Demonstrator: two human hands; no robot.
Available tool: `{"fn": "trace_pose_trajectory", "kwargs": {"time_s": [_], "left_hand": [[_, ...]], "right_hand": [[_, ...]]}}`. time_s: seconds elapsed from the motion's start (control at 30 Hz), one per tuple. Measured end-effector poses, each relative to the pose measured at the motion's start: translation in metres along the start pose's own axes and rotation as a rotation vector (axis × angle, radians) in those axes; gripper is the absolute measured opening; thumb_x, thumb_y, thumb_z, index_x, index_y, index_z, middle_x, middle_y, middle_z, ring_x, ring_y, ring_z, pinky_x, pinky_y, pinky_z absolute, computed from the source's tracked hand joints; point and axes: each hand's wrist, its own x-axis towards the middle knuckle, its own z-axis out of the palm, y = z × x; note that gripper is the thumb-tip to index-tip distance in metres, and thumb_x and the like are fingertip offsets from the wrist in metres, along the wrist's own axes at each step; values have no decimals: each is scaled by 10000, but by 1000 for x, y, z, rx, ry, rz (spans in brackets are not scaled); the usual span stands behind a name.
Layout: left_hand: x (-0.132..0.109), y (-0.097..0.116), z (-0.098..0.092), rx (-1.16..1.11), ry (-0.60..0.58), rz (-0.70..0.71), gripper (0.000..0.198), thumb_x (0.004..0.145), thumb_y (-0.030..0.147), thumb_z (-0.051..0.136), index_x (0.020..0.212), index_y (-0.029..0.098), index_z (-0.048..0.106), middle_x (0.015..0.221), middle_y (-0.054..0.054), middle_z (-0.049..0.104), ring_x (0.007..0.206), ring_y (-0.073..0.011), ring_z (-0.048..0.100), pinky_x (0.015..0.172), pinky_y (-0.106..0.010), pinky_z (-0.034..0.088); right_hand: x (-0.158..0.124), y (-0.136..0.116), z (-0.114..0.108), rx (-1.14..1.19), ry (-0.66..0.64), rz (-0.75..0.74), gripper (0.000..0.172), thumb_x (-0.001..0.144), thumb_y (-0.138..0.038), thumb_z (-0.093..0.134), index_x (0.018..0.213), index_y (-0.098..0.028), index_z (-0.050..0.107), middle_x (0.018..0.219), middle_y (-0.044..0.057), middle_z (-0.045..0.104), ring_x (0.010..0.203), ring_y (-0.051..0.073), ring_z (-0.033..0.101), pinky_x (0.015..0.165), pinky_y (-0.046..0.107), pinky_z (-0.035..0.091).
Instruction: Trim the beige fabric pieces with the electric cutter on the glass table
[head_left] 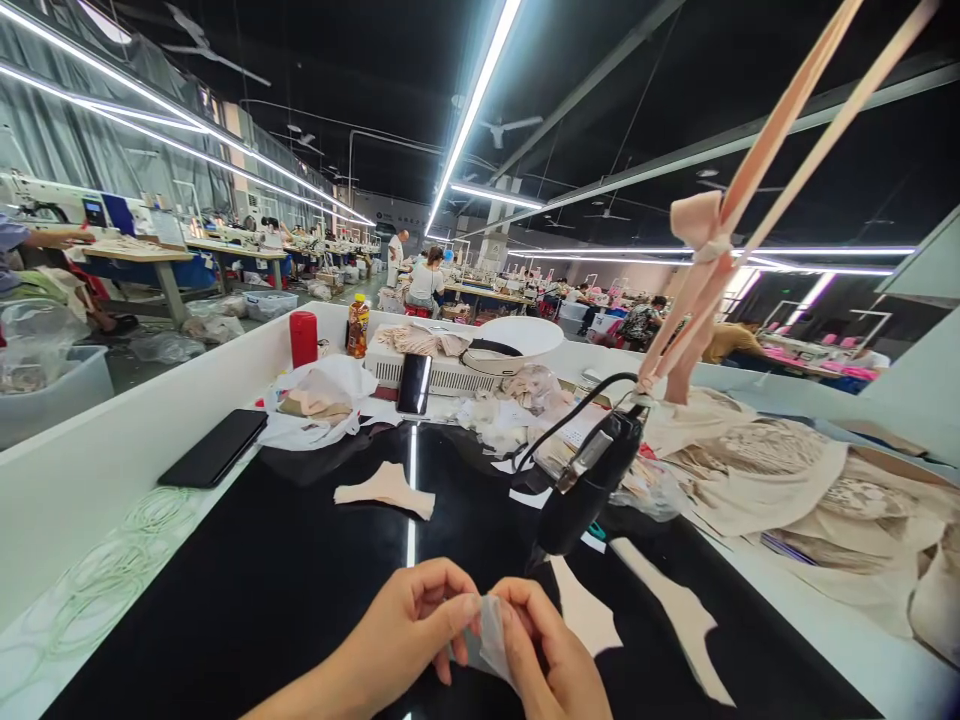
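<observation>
My left hand [409, 625] and my right hand [547, 655] meet at the bottom centre, low over the glossy black table top [285, 580]. Both pinch a small translucent film piece [491, 635] between thumb and fingers. Just beyond them a black hand-held electric tool [589, 485] hangs tip down on pink elastic straps [697, 300], its black cord looping left. Beige cut fabric pieces lie beside it: one [386, 488] to the left, two [585, 612] [679, 610] to the right.
A black phone [214, 448] and white wire rings [112, 560] lie on the white ledge at left. A second phone [413, 383], red cup [303, 338], bottle [358, 325], white basket [442, 375] and beige lace pile [787, 480] crowd the far side. Other people sit at sewing tables beyond.
</observation>
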Motion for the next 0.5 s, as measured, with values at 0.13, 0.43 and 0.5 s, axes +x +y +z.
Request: {"fn": "trace_pose_trajectory", "kwargs": {"time_s": [0.13, 0.43, 0.5], "left_hand": [[-2, 6, 3, -23, 21, -54, 588, 788, 731, 729, 810, 153, 624, 736, -8, 618, 574, -105, 564, 449, -180, 436], [0, -3, 4, -105, -26, -27, 543, 738, 628, 840, 889, 147, 637, 779, -9, 610, 618, -112, 577, 432, -164, 448], [1, -5, 3, -81, -10, -19, 529, 759, 638, 818, 834, 152, 625, 671, 15, 570, 567, -106, 538, 420, -169, 431]], "right_hand": [[-1, 5, 2, 28, -9, 48, 488, 969, -686, 455, 884, -244, 644, 612, -38, 527, 538, 148, 456, 531, 259, 349], [0, 16, 0, 126, -36, 121, 500, 923, -708, 533, 898, -229, 676, 604, -44, 464, 531, 126, 388, 511, 257, 292], [-1, 13, 0, 158, -59, 143, 531, 904, -735, 546, 883, -220, 673, 590, -51, 433, 522, 115, 348, 504, 258, 266]]}}
